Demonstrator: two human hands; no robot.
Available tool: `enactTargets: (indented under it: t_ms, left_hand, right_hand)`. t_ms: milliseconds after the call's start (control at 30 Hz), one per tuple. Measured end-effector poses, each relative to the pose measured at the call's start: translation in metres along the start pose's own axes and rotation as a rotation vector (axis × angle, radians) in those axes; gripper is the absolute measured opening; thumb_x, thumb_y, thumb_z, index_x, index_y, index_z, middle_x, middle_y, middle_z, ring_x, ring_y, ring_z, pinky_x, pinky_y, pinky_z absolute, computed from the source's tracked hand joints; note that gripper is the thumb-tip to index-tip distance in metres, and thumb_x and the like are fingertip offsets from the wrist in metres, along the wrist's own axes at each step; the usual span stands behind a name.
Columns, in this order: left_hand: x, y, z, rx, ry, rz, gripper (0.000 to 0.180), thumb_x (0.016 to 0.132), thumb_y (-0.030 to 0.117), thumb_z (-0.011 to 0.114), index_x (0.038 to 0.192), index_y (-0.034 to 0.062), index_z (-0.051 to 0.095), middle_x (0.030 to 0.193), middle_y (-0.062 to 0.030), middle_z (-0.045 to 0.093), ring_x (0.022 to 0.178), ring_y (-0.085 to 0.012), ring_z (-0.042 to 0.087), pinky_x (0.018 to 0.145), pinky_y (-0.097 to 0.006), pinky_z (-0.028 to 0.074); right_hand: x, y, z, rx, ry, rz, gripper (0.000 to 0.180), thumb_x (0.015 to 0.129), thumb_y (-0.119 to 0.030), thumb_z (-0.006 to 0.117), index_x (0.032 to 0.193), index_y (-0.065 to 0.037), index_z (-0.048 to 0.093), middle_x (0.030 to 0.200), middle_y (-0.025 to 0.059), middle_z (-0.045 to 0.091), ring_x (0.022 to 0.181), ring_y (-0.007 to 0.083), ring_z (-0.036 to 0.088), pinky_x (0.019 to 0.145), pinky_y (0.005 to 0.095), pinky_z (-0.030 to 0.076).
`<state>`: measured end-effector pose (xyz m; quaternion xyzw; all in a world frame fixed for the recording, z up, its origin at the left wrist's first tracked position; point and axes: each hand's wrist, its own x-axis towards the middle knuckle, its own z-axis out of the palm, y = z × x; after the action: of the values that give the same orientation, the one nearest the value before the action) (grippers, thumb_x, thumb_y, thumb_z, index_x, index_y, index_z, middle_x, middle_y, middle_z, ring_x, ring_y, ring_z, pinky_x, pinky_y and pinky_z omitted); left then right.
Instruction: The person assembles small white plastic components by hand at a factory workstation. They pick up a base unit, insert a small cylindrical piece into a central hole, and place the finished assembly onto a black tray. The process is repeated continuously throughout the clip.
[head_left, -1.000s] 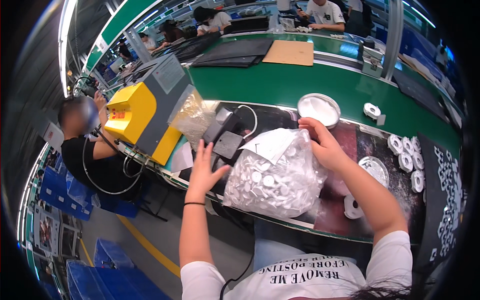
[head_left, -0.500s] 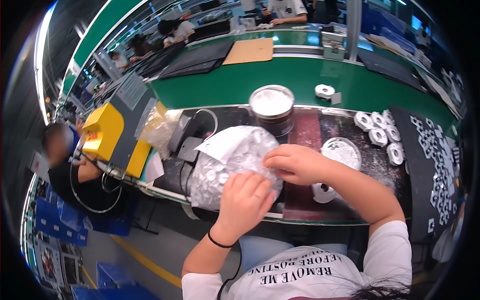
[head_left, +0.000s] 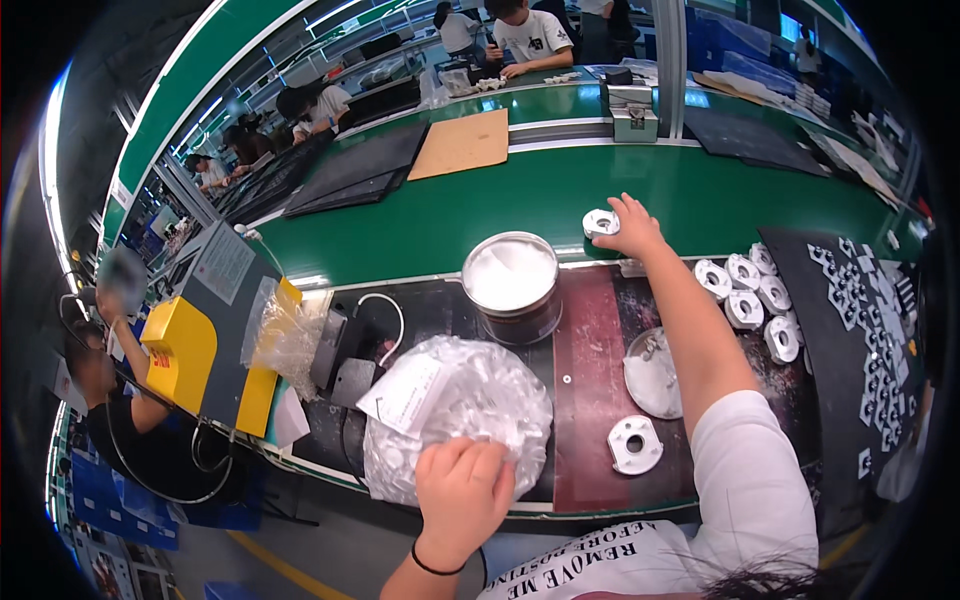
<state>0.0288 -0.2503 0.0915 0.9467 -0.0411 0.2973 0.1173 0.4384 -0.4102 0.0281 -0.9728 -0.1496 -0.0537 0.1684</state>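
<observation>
My left hand (head_left: 462, 492) is closed, fingers curled, at the near edge of a clear plastic bag (head_left: 515, 400) full of small pale parts. What its fingertips hold, if anything, is hidden. Farther off, my right arm stretches over the bench to the green surface. There my right hand (head_left: 632, 232) is beside a round white housing (head_left: 600, 223), thumb close to it and fingers apart. On the maroon strip lie another white housing (head_left: 635, 445) with a centre hole and a tiny ring (head_left: 567, 379). A white paper slip (head_left: 408, 393) rests on the bag.
Behind the bag stands an open tin (head_left: 512, 285) with white contents. A round shallow dish (head_left: 655, 375) is partly under my right arm. Several white housings (head_left: 743, 309) sit at right, by a black sheet (head_left: 845, 400) of small parts. A yellow-grey machine (head_left: 200, 340) stands left; people work beyond.
My right hand has left the bag and reached far out to the housing on the green surface. My left hand stays at the bag, fingers more curled. The view has shifted.
</observation>
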Motion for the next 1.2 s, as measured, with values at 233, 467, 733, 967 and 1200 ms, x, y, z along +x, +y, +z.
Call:
enactTargets:
  t_ms: [233,467,733,967,1200]
  left_hand:
    - [-0.003,-0.003,0.003,0.008,0.022,0.009,0.024,0.062,0.011,0.071,0.084,0.0123,0.062,0.082,-0.0005,0.061,0.084,-0.0209,0.056,0.075,-0.037,0.039]
    - [-0.003,-0.006,0.003,0.006,0.039,0.024,0.024,0.061,0.010,0.071,0.083,0.0112,0.062,0.082,-0.0016,0.061,0.085,-0.0220,0.056,0.075,-0.038,0.039]
    - [-0.001,-0.005,0.004,0.000,0.061,0.052,0.023,0.061,0.009,0.070,0.083,0.0102,0.061,0.082,-0.0026,0.061,0.085,-0.0230,0.056,0.074,-0.039,0.040]
    - [-0.003,-0.003,0.004,-0.009,0.063,0.048,0.022,0.063,0.008,0.069,0.084,0.0095,0.061,0.081,-0.0032,0.061,0.084,-0.0237,0.056,0.074,-0.039,0.039]
    - [-0.002,-0.001,0.004,0.022,0.083,0.057,0.021,0.064,0.008,0.069,0.084,0.0089,0.060,0.079,-0.0042,0.060,0.082,-0.0247,0.055,0.074,-0.039,0.039]
  right_hand:
    - [0.017,-0.015,0.018,0.053,-0.048,-0.043,0.080,0.059,-0.045,0.077,0.129,-0.017,0.048,0.118,0.0120,0.057,0.110,0.0300,0.055,0.093,0.0422,0.044]
    - [0.011,-0.011,0.018,0.125,-0.029,-0.157,0.079,0.059,-0.035,0.079,0.128,-0.013,0.048,0.119,0.0143,0.054,0.110,0.0319,0.054,0.092,0.0378,0.045]
    - [0.011,0.000,0.003,0.778,0.013,-0.088,0.086,0.060,-0.033,0.082,0.132,-0.006,0.044,0.114,0.0188,0.057,0.101,0.0263,0.059,0.084,0.0331,0.048]
    - [-0.052,0.009,-0.031,0.298,-0.278,-0.430,0.085,0.058,-0.035,0.083,0.129,-0.005,0.047,0.120,0.0191,0.055,0.111,0.0314,0.053,0.094,0.0366,0.043]
    - [-0.084,-0.012,-0.029,0.102,-0.433,-0.537,0.091,0.057,-0.026,0.083,0.135,-0.008,0.040,0.127,0.0171,0.049,0.118,0.0326,0.047,0.098,0.0378,0.040]
